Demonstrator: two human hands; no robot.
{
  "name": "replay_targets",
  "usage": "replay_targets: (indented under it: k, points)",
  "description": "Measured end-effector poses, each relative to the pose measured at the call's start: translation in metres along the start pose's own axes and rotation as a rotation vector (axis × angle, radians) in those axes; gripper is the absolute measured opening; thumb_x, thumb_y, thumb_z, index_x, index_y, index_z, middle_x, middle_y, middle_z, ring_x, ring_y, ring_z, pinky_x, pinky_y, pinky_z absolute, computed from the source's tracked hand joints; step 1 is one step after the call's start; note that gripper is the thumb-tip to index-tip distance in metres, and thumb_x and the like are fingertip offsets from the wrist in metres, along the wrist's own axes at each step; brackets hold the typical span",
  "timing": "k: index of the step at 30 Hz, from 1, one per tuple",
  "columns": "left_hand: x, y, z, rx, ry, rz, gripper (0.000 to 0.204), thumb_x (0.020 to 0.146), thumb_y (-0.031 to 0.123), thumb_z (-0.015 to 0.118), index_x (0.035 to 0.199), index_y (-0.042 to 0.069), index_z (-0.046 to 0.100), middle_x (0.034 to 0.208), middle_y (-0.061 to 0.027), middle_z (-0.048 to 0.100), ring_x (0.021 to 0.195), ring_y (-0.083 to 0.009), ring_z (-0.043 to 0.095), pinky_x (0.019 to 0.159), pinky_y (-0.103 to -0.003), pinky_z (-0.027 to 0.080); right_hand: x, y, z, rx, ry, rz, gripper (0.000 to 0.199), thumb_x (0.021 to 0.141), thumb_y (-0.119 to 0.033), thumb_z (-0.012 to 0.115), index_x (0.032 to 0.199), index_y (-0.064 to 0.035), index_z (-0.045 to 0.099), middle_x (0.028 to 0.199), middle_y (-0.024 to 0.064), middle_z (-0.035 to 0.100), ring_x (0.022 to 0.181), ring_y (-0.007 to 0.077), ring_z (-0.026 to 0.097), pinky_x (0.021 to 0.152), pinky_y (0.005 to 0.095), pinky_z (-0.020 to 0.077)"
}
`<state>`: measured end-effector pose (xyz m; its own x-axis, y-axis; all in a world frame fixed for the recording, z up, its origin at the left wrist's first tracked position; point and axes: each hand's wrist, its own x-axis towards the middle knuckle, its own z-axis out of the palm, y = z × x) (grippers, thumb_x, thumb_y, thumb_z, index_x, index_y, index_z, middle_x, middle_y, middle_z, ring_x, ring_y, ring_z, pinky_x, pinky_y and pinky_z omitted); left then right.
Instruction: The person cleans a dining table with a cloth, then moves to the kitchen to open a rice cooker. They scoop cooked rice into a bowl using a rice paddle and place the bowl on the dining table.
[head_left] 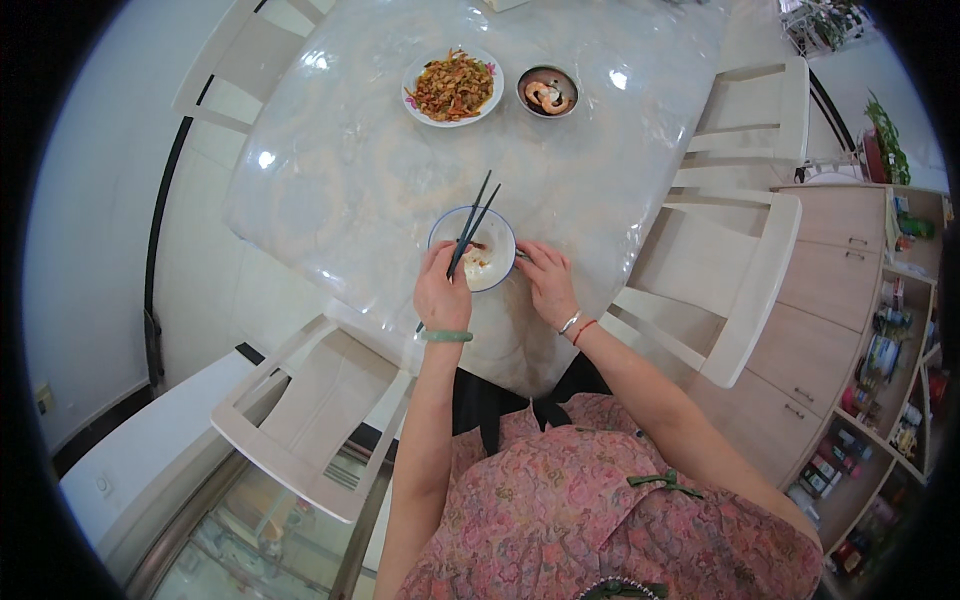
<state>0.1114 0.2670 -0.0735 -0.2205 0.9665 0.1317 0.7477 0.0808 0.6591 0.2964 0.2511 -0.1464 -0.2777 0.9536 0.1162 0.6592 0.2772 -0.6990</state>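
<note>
A white bowl with a blue rim stands at the near end of the table, with brown bits of food residue inside. My left hand is closed round a pair of dark chopsticks, whose upper ends point away over the bowl and cross it. At the bowl's right side, my right hand has its fingertips pinched on the rim. A small dark bit shows by those fingertips, too small to name. Farther off are a plate of shredded stir-fried food and a small metal bowl with shrimp.
A clear plastic cover lies over the pale table. White chairs stand on the right and at near left. Along the right wall runs a wooden cabinet with open shelves of jars and bottles. Plants stand at the far right.
</note>
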Motion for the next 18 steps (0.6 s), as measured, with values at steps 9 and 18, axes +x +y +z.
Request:
replay_targets:
  k: [9,18]
  points:
    - [-0.003,-0.025,0.002,-0.211,0.112,-0.374,0.035,0.083,0.014,0.068,0.116,0.007,0.061,0.098,-0.0047,0.053,0.077,-0.0115,0.052,0.06,-0.025,0.044,0.034,0.024,-0.027,0.007,0.142,0.091,0.035,0.089,-0.005,0.051,0.122,-0.0116,0.058,0.134,0.0039,0.051,0.121,0.0269,0.046,0.101,0.0405,0.0303]
    - [-0.023,-0.041,0.028,-0.853,0.063,-0.73,0.021,0.09,0.014,0.058,0.11,0.009,0.058,0.072,0.0006,0.058,0.046,-0.0057,0.049,0.038,-0.018,0.035,0.067,0.037,0.003,-0.276,0.135,0.066,0.043,0.086,-0.005,0.053,0.128,-0.0113,0.052,0.141,0.0023,0.044,0.128,0.0221,0.04,0.102,0.0391,0.029]
